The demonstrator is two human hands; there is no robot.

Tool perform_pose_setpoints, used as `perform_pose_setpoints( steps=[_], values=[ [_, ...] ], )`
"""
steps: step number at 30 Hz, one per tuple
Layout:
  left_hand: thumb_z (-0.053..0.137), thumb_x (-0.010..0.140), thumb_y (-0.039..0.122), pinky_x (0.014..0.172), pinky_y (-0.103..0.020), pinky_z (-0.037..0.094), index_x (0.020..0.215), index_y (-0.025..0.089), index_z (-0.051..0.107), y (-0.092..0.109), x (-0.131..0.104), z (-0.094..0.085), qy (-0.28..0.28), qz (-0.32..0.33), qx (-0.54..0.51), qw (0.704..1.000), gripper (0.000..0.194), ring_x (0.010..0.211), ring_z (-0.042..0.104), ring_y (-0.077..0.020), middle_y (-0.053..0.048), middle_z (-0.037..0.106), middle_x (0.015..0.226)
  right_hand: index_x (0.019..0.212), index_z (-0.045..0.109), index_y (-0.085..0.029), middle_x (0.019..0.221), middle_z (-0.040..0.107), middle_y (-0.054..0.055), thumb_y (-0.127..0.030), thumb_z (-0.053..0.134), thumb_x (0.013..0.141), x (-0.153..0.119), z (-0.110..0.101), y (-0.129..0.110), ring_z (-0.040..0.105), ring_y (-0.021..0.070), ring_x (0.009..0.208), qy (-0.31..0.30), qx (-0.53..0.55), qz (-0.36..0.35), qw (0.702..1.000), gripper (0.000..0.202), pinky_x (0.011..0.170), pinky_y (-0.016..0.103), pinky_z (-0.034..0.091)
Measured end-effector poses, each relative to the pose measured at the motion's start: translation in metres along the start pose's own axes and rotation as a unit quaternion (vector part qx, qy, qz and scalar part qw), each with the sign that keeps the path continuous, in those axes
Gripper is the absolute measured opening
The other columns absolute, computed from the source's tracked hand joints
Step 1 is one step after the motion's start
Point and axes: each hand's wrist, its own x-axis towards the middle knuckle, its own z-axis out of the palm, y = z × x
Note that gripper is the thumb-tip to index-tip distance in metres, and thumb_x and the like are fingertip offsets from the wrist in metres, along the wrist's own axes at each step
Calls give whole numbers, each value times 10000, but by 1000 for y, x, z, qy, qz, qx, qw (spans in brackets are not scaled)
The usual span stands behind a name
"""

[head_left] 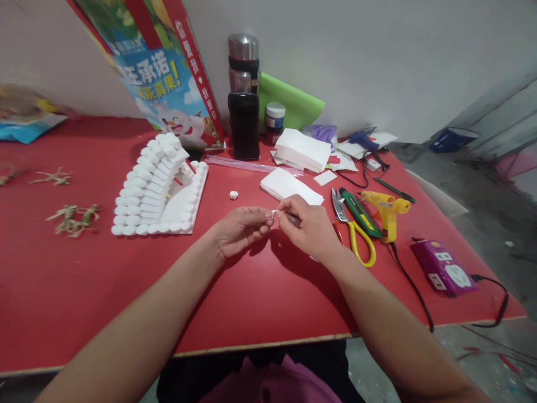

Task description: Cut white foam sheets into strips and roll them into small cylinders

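Over the middle of the red table, my left hand (247, 226) and my right hand (308, 224) meet at the fingertips. Both pinch a small white piece (274, 211), which looks like a strip of tissue or paper; the fingers hide most of it. A small white rolled ball (234, 195) lies just beyond my left hand. Past my right hand rests a stack of folded white tissue (289, 187). To the left stands a white craft model (155, 190) with a stepped staircase edged in rounded white pieces.
Yellow-handled scissors (356, 235), a green utility knife (361, 212), a yellow glue gun (388, 210) and a purple power box (443, 267) with cords lie right. A thermos (244, 50), black phone-like object (244, 126) and printed carton (159, 73) stand behind. Twisted straw pieces (73, 219) lie left.
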Motion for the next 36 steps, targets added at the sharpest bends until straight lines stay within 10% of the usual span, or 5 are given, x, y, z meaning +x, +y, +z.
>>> perform_pose_setpoints(
  steps=[14,25,36],
  values=[
    [710,838,236,443,-233,437,771,166,644,-12,-11,26,154,192,270,931,117,460,579,-127,8,626,570,815,538,-231,631,685,-35,-299,624,926,2,11,-9,622,131,422,-23,250,176,952,155,444,245,480],
    [602,947,212,727,-309,433,781,202,645,-22,-9,14,160,399,523,736,172,722,581,-174,-45,678,780,784,562,-227,548,658,-37,-325,706,867,5,14,-13,615,146,388,-6,348,225,910,193,386,244,469],
    [565,956,154,806,-316,467,877,206,715,-20,-8,9,129,448,521,715,178,848,623,-195,-73,685,928,808,583,-205,595,702,-15,-425,827,760,8,9,-16,671,155,445,-13,433,251,866,332,432,249,549]
  ],
)
